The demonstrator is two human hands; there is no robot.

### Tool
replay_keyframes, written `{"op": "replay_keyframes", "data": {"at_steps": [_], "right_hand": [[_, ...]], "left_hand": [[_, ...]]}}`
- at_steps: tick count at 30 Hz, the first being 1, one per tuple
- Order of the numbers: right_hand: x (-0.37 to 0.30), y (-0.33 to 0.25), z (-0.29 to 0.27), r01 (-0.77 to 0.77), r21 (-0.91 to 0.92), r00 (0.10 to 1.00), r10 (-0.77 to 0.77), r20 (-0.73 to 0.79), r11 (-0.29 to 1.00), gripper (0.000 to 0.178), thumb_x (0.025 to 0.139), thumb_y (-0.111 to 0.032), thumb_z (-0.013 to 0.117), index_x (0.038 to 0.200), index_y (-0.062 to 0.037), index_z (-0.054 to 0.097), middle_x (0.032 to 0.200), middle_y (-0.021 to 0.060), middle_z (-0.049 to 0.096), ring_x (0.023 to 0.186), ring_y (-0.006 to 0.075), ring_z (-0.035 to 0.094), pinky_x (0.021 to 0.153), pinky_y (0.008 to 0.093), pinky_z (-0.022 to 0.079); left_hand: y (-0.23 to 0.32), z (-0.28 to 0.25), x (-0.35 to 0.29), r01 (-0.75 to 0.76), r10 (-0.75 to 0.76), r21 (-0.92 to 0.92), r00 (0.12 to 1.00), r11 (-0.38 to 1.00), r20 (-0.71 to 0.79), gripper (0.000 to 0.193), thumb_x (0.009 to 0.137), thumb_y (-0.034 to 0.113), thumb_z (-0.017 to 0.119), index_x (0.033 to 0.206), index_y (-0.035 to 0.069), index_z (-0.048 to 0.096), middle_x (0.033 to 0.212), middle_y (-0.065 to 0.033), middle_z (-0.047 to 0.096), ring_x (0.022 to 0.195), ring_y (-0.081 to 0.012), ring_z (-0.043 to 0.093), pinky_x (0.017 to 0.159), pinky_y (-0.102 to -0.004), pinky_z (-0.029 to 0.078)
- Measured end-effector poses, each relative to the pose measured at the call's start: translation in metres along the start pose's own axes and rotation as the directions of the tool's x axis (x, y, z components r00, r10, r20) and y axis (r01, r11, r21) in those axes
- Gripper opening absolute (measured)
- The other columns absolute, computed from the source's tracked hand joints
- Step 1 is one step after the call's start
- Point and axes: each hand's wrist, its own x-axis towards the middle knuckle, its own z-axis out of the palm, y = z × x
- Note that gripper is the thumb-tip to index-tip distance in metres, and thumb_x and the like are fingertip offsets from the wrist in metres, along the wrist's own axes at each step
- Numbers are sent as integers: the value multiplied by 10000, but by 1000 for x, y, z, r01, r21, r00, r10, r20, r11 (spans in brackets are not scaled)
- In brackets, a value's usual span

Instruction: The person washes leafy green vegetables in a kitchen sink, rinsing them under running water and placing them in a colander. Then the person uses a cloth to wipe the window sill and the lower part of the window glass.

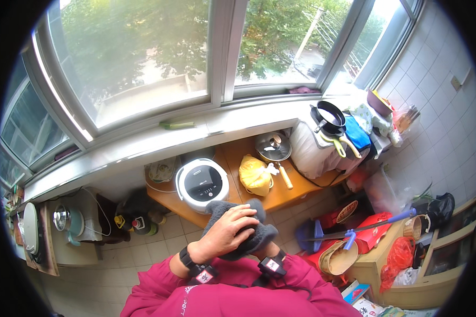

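A dark grey cloth, thick and bunched like a towel, is between my hands in front of my chest. My left hand lies across its top, fingers bent over the folds and pressing on it. From the right, my other wrist goes in under the cloth, which hides the right hand and its fingers. Just beyond the cloth a white rice cooker with a dark control panel stands on the orange-brown table. A yellow bag, tied at the top, sits to its right.
A lidded pan stands behind the bag, its handle pointing toward me. Black pans rest on a covered box at the right. A green vegetable piece lies on the windowsill. At left, a kettle stands on a low cabinet; bottles stand nearby.
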Motion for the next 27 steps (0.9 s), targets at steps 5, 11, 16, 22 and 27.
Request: {"op": "replay_keyframes", "data": {"at_steps": [5,11,16,22,27], "right_hand": [[41,-13,4,-424,747,845,520,123,513,425,949,-244,607,1328,-83,502,1293,92,577,1231,220,523,1071,377,394],[97,-6,40,-475,774,794,583,172,419,410,948,-253,595,1308,-78,506,1270,101,582,1201,230,531,1054,383,401],[139,3,67,-538,690,805,538,250,484,399,948,-260,585,1292,-73,510,1252,109,586,1176,238,537,1039,389,407],[171,15,104,-608,551,793,411,450,571,387,947,-269,573,1273,-68,514,1229,117,592,1146,248,545,1022,395,413],[177,7,144,-632,464,721,251,646,620,379,946,-276,563,1257,-64,517,1210,125,596,1121,256,552,1008,400,419]], "left_hand": [[-21,-67,-17,31,-76,-167,960,985,-269,196,869,-10,651,1058,37,676,1074,-110,686,1020,-276,657,910,-354,515],[-74,-140,-73,294,-393,-288,828,911,-400,173,933,31,608,1091,3,672,987,-95,692,927,-169,665,805,-268,521],[-86,-169,-124,372,-672,-577,559,727,-486,148,970,93,587,1060,19,679,864,-20,682,825,-72,641,766,-227,506],[-67,-150,-196,431,-720,-594,234,679,-653,155,982,102,571,1063,10,666,822,-5,654,785,-61,623,716,-221,501],[-13,-106,-252,429,-673,-636,-85,641,-735,163,987,98,564,1074,-2,658,845,-21,656,780,-69,624,718,-227,508]]}}
